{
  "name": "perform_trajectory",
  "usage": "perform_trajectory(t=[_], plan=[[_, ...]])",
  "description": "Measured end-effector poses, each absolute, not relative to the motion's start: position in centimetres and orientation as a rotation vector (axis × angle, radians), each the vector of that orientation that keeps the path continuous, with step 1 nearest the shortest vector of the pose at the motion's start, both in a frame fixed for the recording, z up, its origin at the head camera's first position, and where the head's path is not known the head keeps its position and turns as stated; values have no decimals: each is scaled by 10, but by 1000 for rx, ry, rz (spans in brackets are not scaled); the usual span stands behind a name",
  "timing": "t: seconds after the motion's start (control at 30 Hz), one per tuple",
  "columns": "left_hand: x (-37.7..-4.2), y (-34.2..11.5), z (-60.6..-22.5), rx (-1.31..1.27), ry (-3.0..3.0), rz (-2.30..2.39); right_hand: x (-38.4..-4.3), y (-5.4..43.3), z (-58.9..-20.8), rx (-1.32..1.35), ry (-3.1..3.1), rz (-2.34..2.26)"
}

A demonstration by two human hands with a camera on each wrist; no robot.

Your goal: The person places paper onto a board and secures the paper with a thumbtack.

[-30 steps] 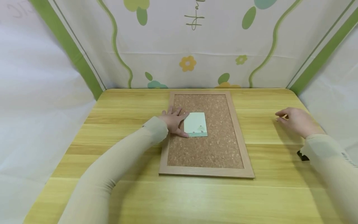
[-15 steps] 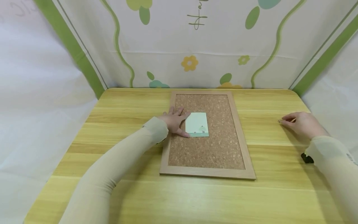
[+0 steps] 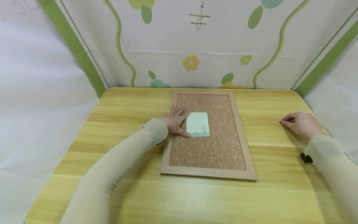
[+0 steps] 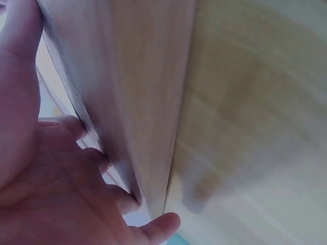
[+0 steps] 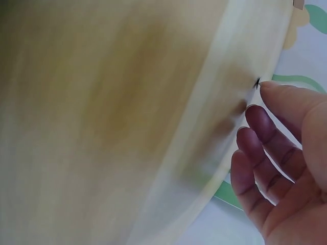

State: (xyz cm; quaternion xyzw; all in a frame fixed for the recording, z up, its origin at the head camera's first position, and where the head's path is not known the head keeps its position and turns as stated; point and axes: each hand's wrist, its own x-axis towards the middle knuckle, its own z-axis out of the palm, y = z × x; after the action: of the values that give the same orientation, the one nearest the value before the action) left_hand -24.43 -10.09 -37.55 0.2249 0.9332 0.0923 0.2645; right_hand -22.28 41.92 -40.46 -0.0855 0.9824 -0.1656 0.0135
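Observation:
My left hand (image 3: 174, 122) lies with spread fingers across the left side of a wood-framed cork board (image 3: 216, 146). Its thumb and index fingertip touch the left edge of a pale green note sheet (image 3: 197, 122) on the cork. In the left wrist view the fingers (image 4: 66, 173) reach over the board's wooden frame (image 4: 143, 87). Off to the right of the board, my right hand (image 3: 300, 124) is low over the table. Thumb and index finger pinch a tiny dark thing (image 5: 257, 82) at their tips; its kind I cannot tell.
Beneath everything is a wood-grain table (image 3: 195, 202) with rounded far corners. A white cloth with flowers and green stripes (image 3: 167, 40) hangs behind the table and along its sides. A black wrist strap part (image 3: 306, 158) shows below the right sleeve.
The right hand moved slightly right and closer to the viewer, and its thumb and index finger closed together on the tiny thing. The left hand stayed on the sheet. The view shifted slightly.

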Motion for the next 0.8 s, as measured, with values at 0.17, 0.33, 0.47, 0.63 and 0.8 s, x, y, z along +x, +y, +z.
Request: perform_trajectory(t=[0.17, 0.33, 0.47, 0.63, 0.8], plan=[[-246, -100, -376, 595, 2521, 229, -227, 417, -407, -300, 3068, -493], [-248, -98, -377, 589, 2529, 150, -230, 413, -404, -296, 3062, -510], [-247, -97, -374, 599, 2552, 65, -231, 404, -396, -281, 3077, -525], [-244, -94, -368, 598, 2571, 18, -230, 386, -382, -327, 3145, -559], [-243, -94, -367, 602, 2567, 10, -227, 359, -366, -404, 3244, -584]])
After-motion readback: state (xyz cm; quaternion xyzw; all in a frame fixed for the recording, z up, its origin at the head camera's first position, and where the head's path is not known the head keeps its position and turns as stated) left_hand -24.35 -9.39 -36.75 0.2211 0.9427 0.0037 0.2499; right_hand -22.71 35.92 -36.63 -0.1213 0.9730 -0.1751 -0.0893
